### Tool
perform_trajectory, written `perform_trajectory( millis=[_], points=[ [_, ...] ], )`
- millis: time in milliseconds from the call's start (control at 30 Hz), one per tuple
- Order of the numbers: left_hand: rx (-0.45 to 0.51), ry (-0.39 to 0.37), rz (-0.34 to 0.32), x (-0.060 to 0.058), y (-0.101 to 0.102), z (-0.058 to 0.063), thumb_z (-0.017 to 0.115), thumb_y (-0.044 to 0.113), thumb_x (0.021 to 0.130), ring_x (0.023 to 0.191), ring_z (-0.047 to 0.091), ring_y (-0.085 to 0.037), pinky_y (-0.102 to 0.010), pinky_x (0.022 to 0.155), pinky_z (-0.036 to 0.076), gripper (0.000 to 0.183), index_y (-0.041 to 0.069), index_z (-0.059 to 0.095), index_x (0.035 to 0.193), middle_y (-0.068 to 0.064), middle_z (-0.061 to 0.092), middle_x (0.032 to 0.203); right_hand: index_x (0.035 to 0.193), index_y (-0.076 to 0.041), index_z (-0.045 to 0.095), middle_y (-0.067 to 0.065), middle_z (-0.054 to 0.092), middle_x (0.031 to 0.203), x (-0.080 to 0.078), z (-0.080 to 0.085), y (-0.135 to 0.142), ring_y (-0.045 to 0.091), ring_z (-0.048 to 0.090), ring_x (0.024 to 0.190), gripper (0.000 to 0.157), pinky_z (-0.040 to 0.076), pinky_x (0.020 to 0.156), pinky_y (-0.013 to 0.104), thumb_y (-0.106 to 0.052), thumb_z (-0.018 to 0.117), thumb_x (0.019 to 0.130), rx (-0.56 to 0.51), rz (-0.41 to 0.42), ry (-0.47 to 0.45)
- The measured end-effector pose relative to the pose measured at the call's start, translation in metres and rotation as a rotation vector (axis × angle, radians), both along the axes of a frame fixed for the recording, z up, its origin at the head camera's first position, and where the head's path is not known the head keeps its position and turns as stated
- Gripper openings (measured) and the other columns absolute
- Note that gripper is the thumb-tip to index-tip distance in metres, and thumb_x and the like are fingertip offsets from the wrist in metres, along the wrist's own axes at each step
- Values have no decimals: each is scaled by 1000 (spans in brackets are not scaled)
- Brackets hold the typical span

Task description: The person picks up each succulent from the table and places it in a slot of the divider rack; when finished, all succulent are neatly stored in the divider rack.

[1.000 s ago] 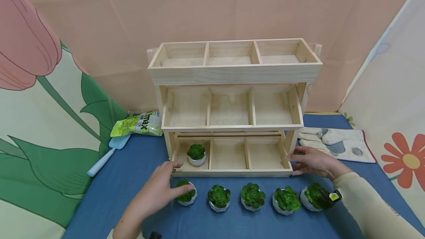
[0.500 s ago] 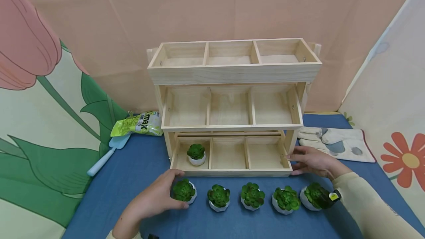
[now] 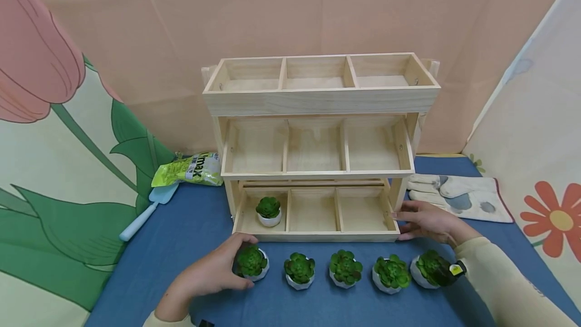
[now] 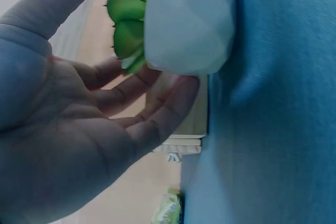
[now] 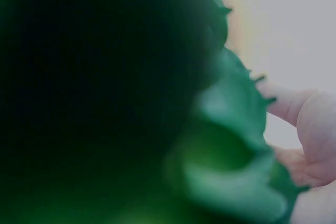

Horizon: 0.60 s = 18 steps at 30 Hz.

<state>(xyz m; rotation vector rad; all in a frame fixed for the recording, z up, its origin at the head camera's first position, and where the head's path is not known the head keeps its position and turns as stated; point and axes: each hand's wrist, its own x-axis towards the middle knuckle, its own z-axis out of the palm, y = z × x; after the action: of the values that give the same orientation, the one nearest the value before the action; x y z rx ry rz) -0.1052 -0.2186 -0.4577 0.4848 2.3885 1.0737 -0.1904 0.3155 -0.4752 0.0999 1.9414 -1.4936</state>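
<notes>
A three-tier wooden planter shelf (image 3: 320, 103) stands at the middle, each tier split into three compartments. One potted succulent (image 3: 269, 211) sits in the bottom tier's left compartment. In front of the shelf, several potted succulents form a row on the blue cloth. My left hand (image 3: 213, 271) curls around the leftmost succulent (image 3: 252, 260), fingers on the far side and thumb on the near side. The left wrist view shows its white faceted pot (image 4: 189, 24) resting on the cloth, fingertips right at its side. My right hand (image 3: 428, 221) grips the right end wall of the bottom tier.
Left of the shelf lie a green-and-white bag (image 3: 188, 169) and a pale blue trowel (image 3: 150, 211). White patterned gloves (image 3: 467, 198) lie on the right. The rightmost succulent (image 3: 428, 269) is close beneath my right wrist and fills much of the right wrist view (image 5: 231, 129).
My left hand has moved down from the shelf's front left corner, and its fingers and thumb have come around the leftmost succulent. My right hand has stayed at the shelf's end.
</notes>
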Motion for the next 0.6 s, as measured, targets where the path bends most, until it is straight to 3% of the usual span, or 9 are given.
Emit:
perform_trajectory(
  millis=[600],
  points=[
    [27, 40, -67, -9, -7, -23, 92, 29, 84, 120, 56, -20, -24, 97, 50, 67, 19, 55, 138, -8, 53, 142, 169, 6, 10, 38, 44, 160, 2, 1, 1, 31, 75, 116, 85, 67, 95, 46, -28, 61, 111, -17, 9, 4]
  ],
)
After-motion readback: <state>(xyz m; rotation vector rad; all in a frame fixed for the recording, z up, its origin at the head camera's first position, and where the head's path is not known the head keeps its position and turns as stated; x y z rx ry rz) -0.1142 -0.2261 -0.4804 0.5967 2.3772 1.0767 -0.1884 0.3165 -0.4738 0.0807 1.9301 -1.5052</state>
